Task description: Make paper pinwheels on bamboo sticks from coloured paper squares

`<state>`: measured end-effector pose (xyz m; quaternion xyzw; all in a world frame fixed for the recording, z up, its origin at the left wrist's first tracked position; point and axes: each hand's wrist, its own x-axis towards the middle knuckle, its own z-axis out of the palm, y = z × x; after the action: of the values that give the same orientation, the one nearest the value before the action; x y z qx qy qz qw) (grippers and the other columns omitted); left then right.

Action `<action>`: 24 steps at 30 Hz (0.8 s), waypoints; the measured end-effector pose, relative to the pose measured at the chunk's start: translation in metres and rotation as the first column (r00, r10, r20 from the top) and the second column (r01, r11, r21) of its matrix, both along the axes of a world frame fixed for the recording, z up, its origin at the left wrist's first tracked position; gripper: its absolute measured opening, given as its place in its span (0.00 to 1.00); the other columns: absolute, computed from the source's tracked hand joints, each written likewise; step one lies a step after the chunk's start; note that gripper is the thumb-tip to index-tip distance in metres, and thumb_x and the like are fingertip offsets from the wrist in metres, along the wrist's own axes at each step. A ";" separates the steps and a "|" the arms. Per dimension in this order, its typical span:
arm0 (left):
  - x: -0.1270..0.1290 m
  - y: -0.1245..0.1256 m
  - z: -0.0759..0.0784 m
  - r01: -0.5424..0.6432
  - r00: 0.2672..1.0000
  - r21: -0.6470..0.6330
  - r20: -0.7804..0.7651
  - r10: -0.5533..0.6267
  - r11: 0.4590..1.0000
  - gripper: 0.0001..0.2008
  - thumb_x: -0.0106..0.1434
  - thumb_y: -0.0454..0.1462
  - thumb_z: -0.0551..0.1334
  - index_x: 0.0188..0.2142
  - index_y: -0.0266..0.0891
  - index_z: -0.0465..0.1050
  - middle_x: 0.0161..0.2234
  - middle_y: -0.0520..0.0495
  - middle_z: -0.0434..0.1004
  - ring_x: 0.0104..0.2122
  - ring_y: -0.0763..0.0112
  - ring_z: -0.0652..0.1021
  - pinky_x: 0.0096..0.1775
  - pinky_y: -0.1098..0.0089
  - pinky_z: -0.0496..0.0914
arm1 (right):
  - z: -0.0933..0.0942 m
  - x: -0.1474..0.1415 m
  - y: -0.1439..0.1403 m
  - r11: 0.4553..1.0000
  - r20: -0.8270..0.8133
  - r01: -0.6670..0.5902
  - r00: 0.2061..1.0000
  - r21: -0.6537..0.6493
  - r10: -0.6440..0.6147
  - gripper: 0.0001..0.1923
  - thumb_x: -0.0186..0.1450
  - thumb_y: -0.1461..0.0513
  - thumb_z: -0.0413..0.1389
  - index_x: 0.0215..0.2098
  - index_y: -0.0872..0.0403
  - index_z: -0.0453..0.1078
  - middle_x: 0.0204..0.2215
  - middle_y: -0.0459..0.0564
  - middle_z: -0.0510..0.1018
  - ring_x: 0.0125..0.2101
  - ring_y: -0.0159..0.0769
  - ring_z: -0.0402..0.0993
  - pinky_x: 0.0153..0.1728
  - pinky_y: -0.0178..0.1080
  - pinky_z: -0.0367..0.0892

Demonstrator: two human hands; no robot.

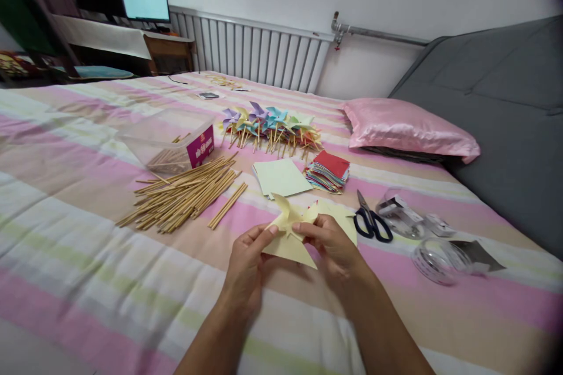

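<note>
A pale yellow paper pinwheel [288,251], partly folded, is held in the air between both hands. My left hand [248,258] pinches its left side, the thumb lying near the centre. From the right, my right hand [332,243] grips it with thumb and fingers closed by the middle. One blade curls upward, and a flat corner points down toward me. Behind the right hand lies a pale yellow sheet [345,220], partly covered. Black-handled scissors [370,221] rest just right of it. Beyond the hands are pale green paper squares [281,176] and a stack of coloured squares [329,170].
Wooden sticks [185,196] lie spread at left, before a clear plastic box [167,137] holding more. Several finished pinwheels [268,123] are heaped farther back. Clear round containers [440,261] sit at right. A pink pillow [409,129] leans near the grey headboard [497,94].
</note>
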<state>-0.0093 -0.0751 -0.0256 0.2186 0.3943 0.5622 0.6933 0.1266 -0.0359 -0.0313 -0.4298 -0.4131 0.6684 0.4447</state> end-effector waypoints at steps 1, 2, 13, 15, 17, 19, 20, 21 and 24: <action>-0.001 0.000 0.001 0.025 1.000 0.008 -0.007 -0.025 1.000 0.15 0.51 0.44 0.67 0.32 0.33 0.77 0.24 0.44 0.78 0.24 0.68 0.76 0.27 0.71 0.68 | 0.002 0.003 0.000 0.999 0.014 -0.030 0.999 -0.019 0.030 0.14 0.45 0.58 0.66 0.18 0.58 0.67 0.16 0.43 0.67 0.19 0.26 0.61 0.24 0.32 0.59; -0.001 0.000 0.000 0.048 0.999 0.017 -0.023 -0.048 0.999 0.15 0.51 0.44 0.67 0.32 0.34 0.77 0.25 0.44 0.78 0.23 0.68 0.76 0.27 0.71 0.68 | 0.003 0.005 0.001 0.998 0.034 -0.047 0.998 -0.037 0.048 0.14 0.44 0.59 0.66 0.16 0.58 0.66 0.15 0.42 0.66 0.18 0.25 0.60 0.23 0.32 0.58; -0.001 0.009 -0.020 0.002 0.938 0.017 -0.346 0.004 1.000 0.12 0.40 0.37 0.71 0.26 0.32 0.79 0.21 0.45 0.76 0.20 0.72 0.72 0.22 0.75 0.62 | 0.003 0.010 0.001 0.987 0.217 -0.163 0.964 0.014 0.156 0.12 0.47 0.59 0.64 0.19 0.58 0.67 0.15 0.40 0.66 0.17 0.24 0.59 0.19 0.30 0.54; -0.001 0.009 -0.022 -0.011 0.941 0.010 -0.339 0.014 1.000 0.12 0.40 0.37 0.71 0.25 0.33 0.78 0.21 0.45 0.77 0.20 0.70 0.73 0.22 0.75 0.63 | 0.003 0.010 0.001 0.985 0.247 -0.166 0.957 0.045 0.150 0.12 0.48 0.58 0.64 0.19 0.58 0.69 0.15 0.41 0.68 0.17 0.26 0.61 0.20 0.30 0.56; -0.001 0.009 -0.022 -0.024 0.946 -0.010 -0.322 0.020 1.000 0.12 0.39 0.37 0.72 0.25 0.33 0.78 0.20 0.45 0.77 0.20 0.69 0.74 0.22 0.74 0.63 | 0.003 0.009 0.001 0.985 0.279 -0.158 0.951 0.064 0.135 0.12 0.48 0.57 0.64 0.23 0.58 0.73 0.18 0.44 0.73 0.19 0.29 0.66 0.22 0.32 0.60; 0.000 0.009 -0.022 -0.041 0.954 -0.039 -0.299 0.027 0.998 0.13 0.38 0.38 0.72 0.24 0.33 0.77 0.20 0.45 0.76 0.20 0.69 0.74 0.22 0.74 0.63 | 0.002 0.007 0.002 0.984 0.285 -0.157 0.950 0.083 0.127 0.15 0.49 0.55 0.64 0.28 0.58 0.74 0.23 0.47 0.77 0.23 0.33 0.71 0.25 0.34 0.64; 0.000 0.009 -0.020 -0.053 0.958 -0.053 -0.285 0.035 0.997 0.13 0.38 0.38 0.72 0.24 0.33 0.76 0.19 0.45 0.76 0.19 0.69 0.74 0.22 0.74 0.63 | 0.002 0.007 0.002 0.982 0.281 -0.159 0.952 0.099 0.125 0.16 0.49 0.54 0.64 0.30 0.58 0.74 0.25 0.48 0.78 0.24 0.34 0.72 0.27 0.34 0.66; 0.000 0.009 -0.019 -0.065 0.961 -0.067 -0.271 0.045 0.996 0.13 0.38 0.38 0.71 0.24 0.33 0.76 0.19 0.46 0.76 0.19 0.70 0.73 0.22 0.74 0.63 | 0.002 0.006 0.003 0.980 0.283 -0.157 0.952 0.126 0.117 0.17 0.49 0.54 0.64 0.31 0.57 0.74 0.26 0.48 0.78 0.26 0.34 0.73 0.28 0.35 0.66; 0.001 0.008 -0.011 -0.134 0.966 -0.095 -0.233 0.109 0.986 0.12 0.40 0.37 0.70 0.26 0.33 0.76 0.18 0.48 0.75 0.17 0.72 0.73 0.21 0.74 0.64 | 0.003 0.006 0.005 0.962 0.318 -0.079 0.948 0.262 -0.008 0.19 0.48 0.55 0.65 0.35 0.56 0.72 0.29 0.49 0.77 0.30 0.34 0.73 0.31 0.34 0.67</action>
<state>-0.0088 -0.0671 -0.0370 0.2184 0.5138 0.5525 0.6189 0.1324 -0.0306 -0.0283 -0.4585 -0.5744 0.5359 0.4154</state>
